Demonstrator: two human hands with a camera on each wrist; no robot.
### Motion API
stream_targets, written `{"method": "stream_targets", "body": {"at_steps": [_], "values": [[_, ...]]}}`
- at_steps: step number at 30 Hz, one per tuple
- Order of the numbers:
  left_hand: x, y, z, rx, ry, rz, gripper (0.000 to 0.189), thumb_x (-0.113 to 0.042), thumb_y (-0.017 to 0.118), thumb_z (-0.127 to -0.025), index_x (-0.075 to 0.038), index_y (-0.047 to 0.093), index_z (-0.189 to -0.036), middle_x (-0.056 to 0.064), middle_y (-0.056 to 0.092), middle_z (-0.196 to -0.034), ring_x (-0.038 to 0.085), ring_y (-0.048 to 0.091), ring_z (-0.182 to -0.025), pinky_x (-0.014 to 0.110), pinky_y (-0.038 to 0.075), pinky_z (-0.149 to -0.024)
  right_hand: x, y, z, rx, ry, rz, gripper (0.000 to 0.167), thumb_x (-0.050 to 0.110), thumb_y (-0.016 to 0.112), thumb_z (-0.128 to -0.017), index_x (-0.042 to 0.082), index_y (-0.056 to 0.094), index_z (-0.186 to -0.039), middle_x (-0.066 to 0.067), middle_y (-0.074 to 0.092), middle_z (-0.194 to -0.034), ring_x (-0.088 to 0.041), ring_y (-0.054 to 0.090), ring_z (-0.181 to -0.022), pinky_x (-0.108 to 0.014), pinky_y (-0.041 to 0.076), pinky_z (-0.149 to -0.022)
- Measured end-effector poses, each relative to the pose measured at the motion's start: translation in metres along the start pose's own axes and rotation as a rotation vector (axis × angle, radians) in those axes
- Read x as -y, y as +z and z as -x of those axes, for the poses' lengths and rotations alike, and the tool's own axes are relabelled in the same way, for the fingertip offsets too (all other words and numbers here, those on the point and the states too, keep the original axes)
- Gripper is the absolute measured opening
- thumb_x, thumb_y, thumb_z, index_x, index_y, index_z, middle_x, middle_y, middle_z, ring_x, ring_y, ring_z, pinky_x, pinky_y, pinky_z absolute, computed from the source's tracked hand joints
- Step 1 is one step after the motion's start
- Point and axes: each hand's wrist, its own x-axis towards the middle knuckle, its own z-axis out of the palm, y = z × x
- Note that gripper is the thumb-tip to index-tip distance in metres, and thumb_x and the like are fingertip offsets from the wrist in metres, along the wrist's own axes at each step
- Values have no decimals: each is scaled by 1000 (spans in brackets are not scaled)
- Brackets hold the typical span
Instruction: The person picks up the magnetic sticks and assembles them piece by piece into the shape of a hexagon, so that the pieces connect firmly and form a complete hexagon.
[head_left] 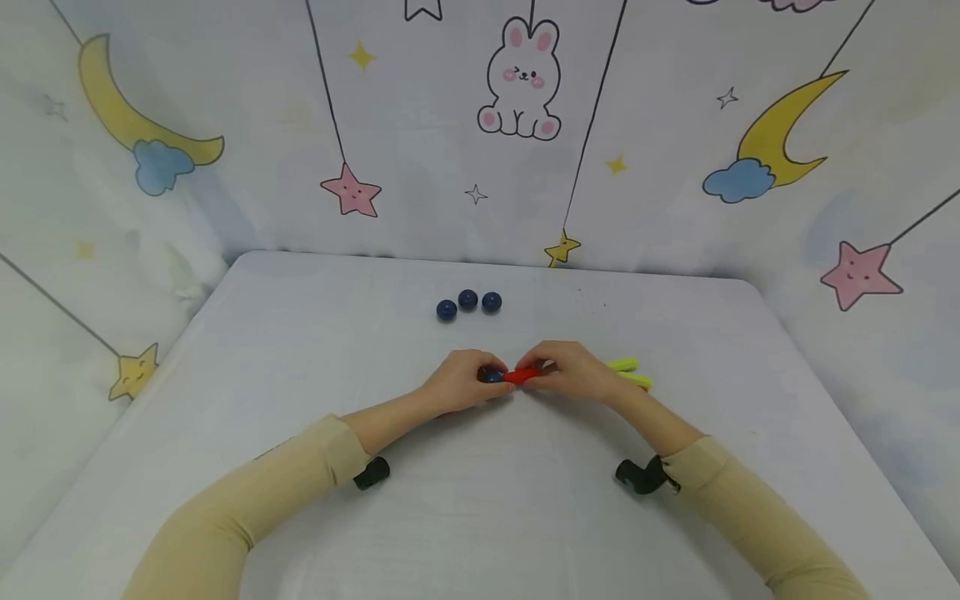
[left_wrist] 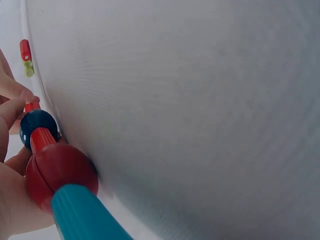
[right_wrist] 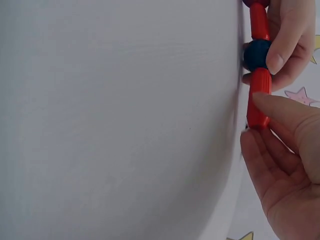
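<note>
My left hand (head_left: 459,382) grips a dark blue ball (head_left: 491,375) between thumb and fingers, near the middle of the table. A red rod (head_left: 520,377) runs from that ball toward my right hand (head_left: 572,371), which pinches it between thumb and fingers. In the right wrist view, the rod's upper end meets the blue ball (right_wrist: 257,54). Beyond the ball, the left wrist view shows a second red rod (left_wrist: 42,139), a larger-looking red ball (left_wrist: 62,172) and a teal rod (left_wrist: 90,215), all in one line with it.
Three loose dark blue balls (head_left: 468,299) sit toward the back of the white table (head_left: 337,333). Yellow-green rods (head_left: 622,365) lie behind my right wrist, and a red piece (left_wrist: 25,50) shows there. Black devices (head_left: 641,477) hang at both wrists. A patterned cloth stands behind.
</note>
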Motion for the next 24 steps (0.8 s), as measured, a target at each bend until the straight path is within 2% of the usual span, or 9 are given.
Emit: {"method": "stream_targets", "body": {"at_steps": [4, 8, 11, 15, 20, 24], "values": [[-1, 0, 3, -25, 12, -3, 18, -25, 74, -87, -10, 73, -97, -2, 68, -87, 12, 57, -76, 26, 46, -69, 2, 3, -6, 22, 14, -15, 24, 13, 73, -89, 9, 69, -112, -1, 68, -107, -18, 61, -98, -34, 53, -88], [0, 1, 4, -48, 13, -6, 15, -23, 74, -86, -11, 73, -95, -2, 69, -89, 11, 57, -79, 26, 45, -71, -2, 6, -15, 16, 100, -35, 22, 23, 70, -92, 14, 70, -112, 4, 68, -107, -15, 61, -99, -34, 51, -89], [1, 1, 4, -47, 10, -8, 16, -24, 75, -86, -11, 74, -95, -3, 68, -86, 11, 56, -76, 25, 44, -67, -9, 5, -26, -36, 221, -75, 23, 29, 66, -94, 17, 70, -114, 4, 68, -109, -15, 60, -104, -37, 49, -93], [0, 0, 4, -42, 1, -16, 17, -24, 75, -85, -11, 74, -95, -3, 67, -84, 11, 54, -73, 24, 43, -64, -16, 1, -43, -124, 357, -148, 30, 28, 64, -95, 13, 66, -121, -4, 66, -115, -21, 58, -109, -41, 47, -94], [0, 0, 4, -41, -8, -20, 18, -24, 75, -85, -11, 74, -96, -3, 69, -87, 11, 55, -75, 25, 44, -67, -24, -2, -67, -204, 424, -199, 43, 26, 66, -94, 8, 57, -132, -12, 62, -120, -27, 57, -113, -41, 48, -91], [0, 1, 4, -30, -14, -21, 19, -26, 75, -86, -11, 74, -98, -3, 68, -87, 11, 55, -75, 25, 44, -67, -28, -2, -85, -235, 450, -169, 51, 28, 69, -92, 8, 53, -136, -12, 59, -126, -28, 53, -119, -40, 47, -95]]}}
